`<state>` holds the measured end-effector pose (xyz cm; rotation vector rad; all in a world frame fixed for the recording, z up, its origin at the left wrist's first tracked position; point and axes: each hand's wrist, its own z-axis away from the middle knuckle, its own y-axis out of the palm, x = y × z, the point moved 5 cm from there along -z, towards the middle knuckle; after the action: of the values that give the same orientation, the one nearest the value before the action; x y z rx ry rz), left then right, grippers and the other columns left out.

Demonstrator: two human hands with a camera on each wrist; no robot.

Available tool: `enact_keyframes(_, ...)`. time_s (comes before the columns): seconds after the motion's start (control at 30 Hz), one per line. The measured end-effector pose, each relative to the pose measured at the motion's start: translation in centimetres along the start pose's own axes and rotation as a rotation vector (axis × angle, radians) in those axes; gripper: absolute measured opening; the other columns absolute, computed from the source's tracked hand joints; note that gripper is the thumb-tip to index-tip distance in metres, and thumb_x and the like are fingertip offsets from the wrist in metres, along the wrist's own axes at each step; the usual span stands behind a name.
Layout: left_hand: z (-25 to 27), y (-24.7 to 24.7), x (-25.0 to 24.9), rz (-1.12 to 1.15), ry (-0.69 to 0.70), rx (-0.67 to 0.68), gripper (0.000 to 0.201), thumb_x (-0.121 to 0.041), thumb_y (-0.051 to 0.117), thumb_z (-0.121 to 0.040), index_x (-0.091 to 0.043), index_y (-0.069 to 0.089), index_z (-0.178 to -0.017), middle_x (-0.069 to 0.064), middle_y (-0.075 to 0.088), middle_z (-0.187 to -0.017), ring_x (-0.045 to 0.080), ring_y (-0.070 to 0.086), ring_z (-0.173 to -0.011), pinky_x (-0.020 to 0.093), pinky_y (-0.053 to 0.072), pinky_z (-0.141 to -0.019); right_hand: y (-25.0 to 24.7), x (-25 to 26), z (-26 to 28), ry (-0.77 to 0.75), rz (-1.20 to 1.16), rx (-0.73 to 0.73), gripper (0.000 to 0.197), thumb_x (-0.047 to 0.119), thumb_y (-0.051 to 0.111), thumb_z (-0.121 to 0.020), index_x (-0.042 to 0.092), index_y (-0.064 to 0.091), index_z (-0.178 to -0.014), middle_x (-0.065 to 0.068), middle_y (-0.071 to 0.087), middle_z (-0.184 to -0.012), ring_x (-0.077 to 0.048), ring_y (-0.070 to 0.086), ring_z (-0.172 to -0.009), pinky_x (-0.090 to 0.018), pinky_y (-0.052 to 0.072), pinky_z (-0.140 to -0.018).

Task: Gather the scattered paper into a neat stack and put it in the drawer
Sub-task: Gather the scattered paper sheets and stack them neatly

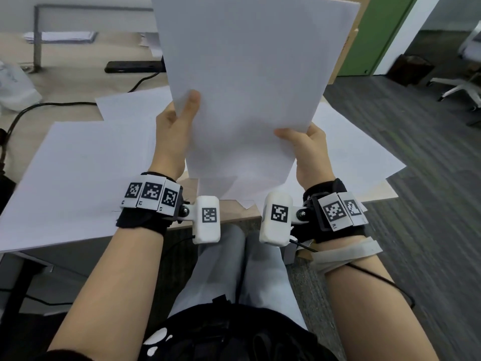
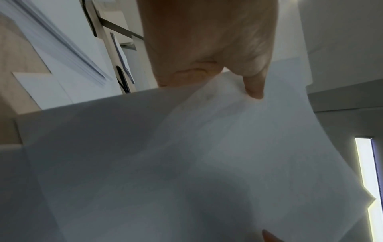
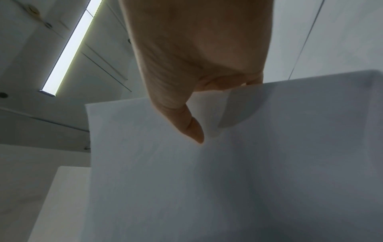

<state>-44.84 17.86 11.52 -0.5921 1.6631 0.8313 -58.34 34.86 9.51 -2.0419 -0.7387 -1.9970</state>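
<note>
- Loose sheets [image 1: 78, 165] are lying spread over the counter [image 1: 65, 105], with a black cable [image 1: 52, 104] behind them.
- A paper stack [image 1: 244, 82] is being held upright above the counter, pinched by the left hand [image 1: 174, 126] and right hand [image 1: 307, 149], blocking the view beyond.
- An office chair [image 1: 463, 82] is standing far right.

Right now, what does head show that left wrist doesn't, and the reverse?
Only head: the right hand gripping the held paper, loose sheets spread across the desk, and both wrist bands.
Only left wrist: a lit ceiling strip past the paper's edge.
Both: the left hand holding the paper upright, thumb on its near face, fingers hidden behind.
</note>
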Motion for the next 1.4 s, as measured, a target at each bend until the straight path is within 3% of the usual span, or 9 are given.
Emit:
enact_keyframes(0.2, 0.5, -0.2, 1.3, -0.034, -0.008, -0.039, 0.020, -0.038, 0.053, -0.096, -0.023, 0.065, -0.096, -0.011, 0.071, -0.090, 0.004, 0.068, -0.087, 0.024, 0.055, -0.079, -0.4, -1.2, 0.1, 0.046, 0.069, 0.009, 0.033, 0.010, 0.072, -0.073, 0.000, 0.067, -0.105, -0.011, 0.070, -0.098, -0.022, 0.066, -0.091, -0.029, 0.053, -0.080)
enact_keyframes(0.47, -0.7, 0.4, 1.9, -0.166, 0.018, -0.054, 0.031, -0.046, 0.043, -0.098, -0.020, 0.056, -0.091, -0.004, 0.062, -0.094, 0.011, 0.058, -0.086, 0.027, 0.046, -0.079, -1.8, -0.7, 0.0, -0.067, 0.137, -0.083, 0.009, 0.001, 0.060, -0.090, 0.009, 0.064, -0.087, -0.003, 0.066, -0.082, -0.014, 0.062, -0.074, -0.027, 0.053, -0.070)
enact_keyframes(0.63, -1.5, -0.3, 4.8, -0.468, -0.206, -0.034, 0.043, -0.050, 0.029, -0.100, -0.016, 0.054, -0.107, 0.002, 0.059, -0.113, 0.020, 0.053, -0.104, 0.037, 0.042, -0.097, -6.1, -1.7, -0.9, 0.017, 0.228, -0.205, 0.011, 0.001, 0.059, -0.088, -0.010, 0.062, -0.088, -0.010, 0.061, -0.082, -0.019, 0.056, -0.074, -0.031, 0.048, -0.068)
enact_keyframes(0.77, -0.7, -1.3, 7.2, -0.690, -0.389, -0.020, 0.042, -0.036, 0.028, -0.101, -0.014, 0.042, -0.068, 0.001, 0.045, -0.074, 0.026, 0.044, -0.085, 0.033, 0.035, -0.080, -9.6, -4.6, -1.2, 0.165, 0.388, -0.300, 0.014, 0.002, 0.061, -0.083, -0.010, 0.064, -0.089, -0.013, 0.059, -0.080, -0.021, 0.053, -0.074, -0.032, 0.042, -0.066)
enact_keyframes(0.9, -0.4, -1.1, 7.9, -0.739, -0.436, -0.015, 0.036, -0.028, 0.028, -0.102, -0.005, 0.053, -0.089, 0.007, 0.052, -0.096, 0.027, 0.049, -0.092, 0.034, 0.042, -0.085, -11.3, -7.1, -1.0, 0.273, 0.507, -0.332, 0.006, 0.004, 0.063, -0.081, 0.005, 0.064, -0.075, -0.011, 0.060, -0.078, -0.022, 0.054, -0.074, -0.033, 0.044, -0.068)
enact_keyframes(1.0, -0.2, -0.8, 8.1, -0.691, -0.457, -0.038, 0.038, -0.031, 0.032, -0.100, -0.013, 0.041, -0.069, 0.008, 0.055, -0.089, 0.026, 0.048, -0.087, 0.034, 0.042, -0.079, -11.7, -8.0, -1.0, 0.328, 0.547, -0.338, 0.014, 0.007, 0.064, -0.081, 0.010, 0.059, -0.068, -0.006, 0.058, -0.070, -0.023, 0.053, -0.073, -0.032, 0.043, -0.067)
enact_keyframes(1.13, 0.1, -0.7, 8.8, -0.684, -0.466, 0.008, 0.050, -0.032, 0.042, -0.093, 0.013, 0.054, -0.110, 0.029, 0.059, -0.110, 0.046, 0.054, -0.105, 0.043, 0.046, -0.090, -11.8, -8.0, -1.0, 0.346, 0.551, -0.331, 0.004, 0.008, 0.064, -0.081, 0.005, 0.065, -0.078, -0.007, 0.059, -0.073, -0.023, 0.052, -0.071, -0.031, 0.043, -0.068)
enact_keyframes(1.23, 0.3, 0.1, 8.5, -0.715, -0.463, 0.026, 0.031, -0.021, 0.043, -0.092, -0.012, 0.038, -0.063, 0.006, 0.038, -0.064, 0.027, 0.036, -0.061, 0.030, 0.029, -0.057, -11.8, -8.1, -1.0, 0.357, 0.538, -0.340, 0.018, 0.008, 0.064, -0.080, -0.006, 0.066, -0.092, -0.011, 0.061, -0.080, -0.022, 0.055, -0.074, -0.034, 0.047, -0.072)
enact_keyframes(1.4, -0.3, 0.8, 8.5, -0.650, -0.510, 0.012, 0.024, -0.014, 0.045, -0.091, -0.018, 0.038, -0.068, 0.003, 0.043, -0.084, 0.017, 0.035, -0.066, 0.028, 0.026, -0.057, -11.8, -8.2, -1.2, 0.376, 0.577, -0.327, 0.015, 0.009, 0.064, -0.078, 0.000, 0.068, -0.088, -0.010, 0.062, -0.081, -0.024, 0.056, -0.076, -0.038, 0.051, -0.077)
